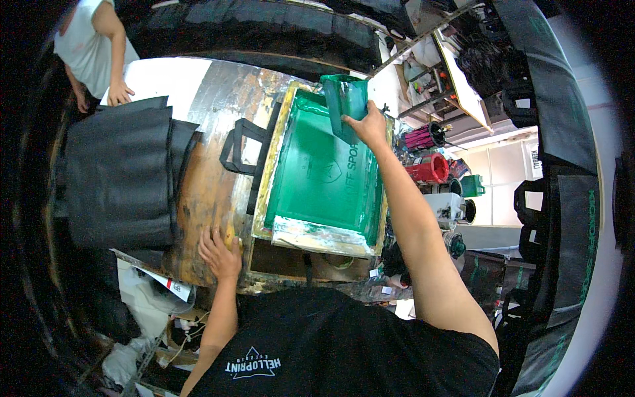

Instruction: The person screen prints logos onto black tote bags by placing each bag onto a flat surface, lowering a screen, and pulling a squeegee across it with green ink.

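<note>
A screen-printing frame (286, 152) lies on the table in front of me, its mesh coated with green ink (297, 178) and showing a faint emblem and lettering. At its far right end, my right hand (370, 126) grips a flat green squeegee (346, 102) smeared with ink, thumb on the near face. The squeegee stands tilted at the frame's far edge; whether its lower edge touches the mesh I cannot tell. My left hand (219, 255) rests on the worn wooden tabletop left of the frame's near corner, fingers spread, holding nothing. A black bag with handles (243, 145) sticks out from under the frame's left side.
A stack of black bags (119, 175) lies at the left. Behind it a person in a white shirt (99, 49) rests a hand by the stack. Ink pots, including a red tub (430, 169), stand to the right. Black bags (572, 245) hang at the far right.
</note>
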Demonstrator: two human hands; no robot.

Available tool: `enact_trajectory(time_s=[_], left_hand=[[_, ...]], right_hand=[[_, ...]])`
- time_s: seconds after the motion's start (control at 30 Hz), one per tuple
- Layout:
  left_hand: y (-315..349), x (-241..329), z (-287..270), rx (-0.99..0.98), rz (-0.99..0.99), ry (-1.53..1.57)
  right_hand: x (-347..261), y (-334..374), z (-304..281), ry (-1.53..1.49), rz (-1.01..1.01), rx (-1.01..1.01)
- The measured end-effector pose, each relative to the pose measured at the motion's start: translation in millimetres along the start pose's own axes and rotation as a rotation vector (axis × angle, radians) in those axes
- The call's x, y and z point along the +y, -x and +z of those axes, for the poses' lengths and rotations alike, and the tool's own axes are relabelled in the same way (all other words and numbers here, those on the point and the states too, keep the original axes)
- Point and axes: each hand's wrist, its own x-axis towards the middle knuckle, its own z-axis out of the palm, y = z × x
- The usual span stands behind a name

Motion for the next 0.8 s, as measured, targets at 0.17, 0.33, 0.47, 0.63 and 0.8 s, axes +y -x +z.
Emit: enact_trajectory(time_s=[0.17, 0.33, 0.47, 0.63, 0.8], left_hand=[[0, 5, -6, -0.026, -0.024, 0.001], [2, 2, 1, -0.043, -0.034, -0.046], [9, -2, 5, -0.018, -0.040, -0.064], [7, 0, 6, 0.004, -0.026, -0.066], [4, 0, 12, 0.010, 0.020, -0.016]], right_hand=[[-1, 4, -12, -0.242, 0.012, 0.025], [-2, 7, -7, -0.251, -0.041, 0.111], [-16, 14, -9, -0.365, 0.004, 0.082], [-13, 25, 17, -0.429, 0.068, 0.219], [-5, 35, 36, -0.531, 0.141, 0.418]])
